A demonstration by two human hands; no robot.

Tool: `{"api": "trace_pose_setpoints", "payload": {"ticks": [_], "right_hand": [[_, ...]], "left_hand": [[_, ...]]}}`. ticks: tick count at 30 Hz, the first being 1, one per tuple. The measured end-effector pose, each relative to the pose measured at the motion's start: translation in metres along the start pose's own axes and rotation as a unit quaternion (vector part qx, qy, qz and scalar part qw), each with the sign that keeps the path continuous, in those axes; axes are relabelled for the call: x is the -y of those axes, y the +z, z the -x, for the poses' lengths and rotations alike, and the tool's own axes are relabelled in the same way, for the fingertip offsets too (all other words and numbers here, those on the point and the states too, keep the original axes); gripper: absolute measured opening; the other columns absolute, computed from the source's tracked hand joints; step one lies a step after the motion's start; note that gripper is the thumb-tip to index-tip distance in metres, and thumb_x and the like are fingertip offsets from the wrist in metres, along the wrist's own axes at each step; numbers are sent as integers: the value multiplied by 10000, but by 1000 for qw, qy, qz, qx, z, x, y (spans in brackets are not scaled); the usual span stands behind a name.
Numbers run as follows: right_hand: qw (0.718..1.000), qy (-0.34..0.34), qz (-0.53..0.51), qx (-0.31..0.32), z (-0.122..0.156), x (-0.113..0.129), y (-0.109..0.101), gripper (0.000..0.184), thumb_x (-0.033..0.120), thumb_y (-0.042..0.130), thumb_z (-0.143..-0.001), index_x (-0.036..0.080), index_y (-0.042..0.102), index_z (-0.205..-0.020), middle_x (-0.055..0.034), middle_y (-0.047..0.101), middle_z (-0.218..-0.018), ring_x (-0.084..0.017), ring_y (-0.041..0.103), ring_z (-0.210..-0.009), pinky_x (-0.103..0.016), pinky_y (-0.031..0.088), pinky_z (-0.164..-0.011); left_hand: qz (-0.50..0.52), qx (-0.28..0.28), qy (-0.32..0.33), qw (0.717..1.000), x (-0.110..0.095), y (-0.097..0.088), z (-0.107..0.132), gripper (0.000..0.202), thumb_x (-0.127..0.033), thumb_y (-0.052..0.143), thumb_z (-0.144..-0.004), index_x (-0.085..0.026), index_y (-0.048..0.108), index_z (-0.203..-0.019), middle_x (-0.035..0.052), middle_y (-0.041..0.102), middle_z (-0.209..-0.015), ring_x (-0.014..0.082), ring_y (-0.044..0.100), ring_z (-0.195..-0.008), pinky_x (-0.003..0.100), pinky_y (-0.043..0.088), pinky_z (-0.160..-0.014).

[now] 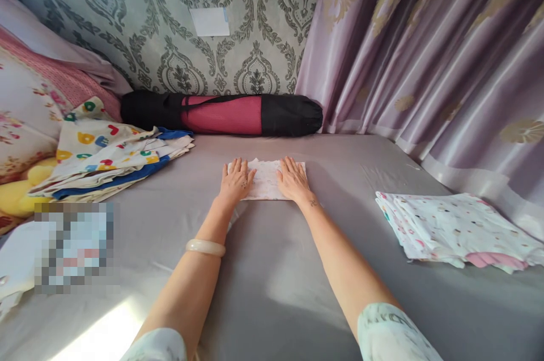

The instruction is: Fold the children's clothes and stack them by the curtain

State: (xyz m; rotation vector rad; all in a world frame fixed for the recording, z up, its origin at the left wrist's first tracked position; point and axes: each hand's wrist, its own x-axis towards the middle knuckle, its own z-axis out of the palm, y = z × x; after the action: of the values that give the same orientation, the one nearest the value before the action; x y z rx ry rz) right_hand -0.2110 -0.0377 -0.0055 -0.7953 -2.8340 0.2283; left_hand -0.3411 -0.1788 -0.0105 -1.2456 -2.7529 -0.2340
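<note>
A folded white cloth with a faint pink print lies flat on the grey sheet, ahead of me in the middle. My left hand rests palm down on its left end, fingers stretched out and pointing away from me. On the right end lies my right hand, also flat, with its fingers a little spread. Between the two hands the middle of the cloth shows. The parts of it under my palms are hidden.
A black and red roll bag lies along the patterned wall. Stacked printed cloths sit at the right, near the purple curtain. At the left are a heap of printed fabrics, a yellow plush thing and a blurred-out item.
</note>
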Motion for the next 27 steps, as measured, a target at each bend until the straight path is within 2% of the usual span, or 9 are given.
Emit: {"api": "trace_pose_setpoints", "payload": {"ticks": [4,8,19,24,27], "right_hand": [[1000,-17,-3,7,1,5,10,573,339,229,-1001,77,322,-1502,-121,264,-1588,-238,182,-1476,-438,123,-1195],[1000,-15,-5,9,1,4,18,562,330,247,-997,83,339,-1494,-113,269,-1587,-236,207,-1468,-443,128,-1195],[1000,-14,-7,9,0,6,15,556,327,261,-1000,75,348,-1488,-128,275,-1582,-251,213,-1466,-454,133,-1193],[999,-42,-16,-4,-1,16,11,549,292,251,-999,71,342,-1493,-127,271,-1584,-241,199,-1472,-436,118,-1197],[998,-59,-23,3,-1,19,14,543,265,257,-990,84,350,-1493,-112,281,-1582,-228,199,-1473,-429,110,-1200]], "left_hand": [[0,19,35,999,-6,6,1,570,-434,224,-1005,-133,395,-1458,148,354,-1547,269,265,-1455,494,194,-1181],[5,41,40,998,-6,11,2,568,-439,244,-1003,-128,401,-1451,148,360,-1544,284,272,-1450,499,219,-1169],[-1,18,45,999,-6,13,1,548,-424,247,-1005,-138,412,-1443,148,378,-1534,285,286,-1444,508,226,-1163],[10,-12,88,996,-20,11,2,529,-321,231,-1001,-114,392,-1461,140,351,-1549,255,270,-1455,468,199,-1184],[16,0,113,993,-28,14,4,524,-302,238,-997,-106,397,-1457,138,353,-1547,247,278,-1452,457,192,-1188]]}}
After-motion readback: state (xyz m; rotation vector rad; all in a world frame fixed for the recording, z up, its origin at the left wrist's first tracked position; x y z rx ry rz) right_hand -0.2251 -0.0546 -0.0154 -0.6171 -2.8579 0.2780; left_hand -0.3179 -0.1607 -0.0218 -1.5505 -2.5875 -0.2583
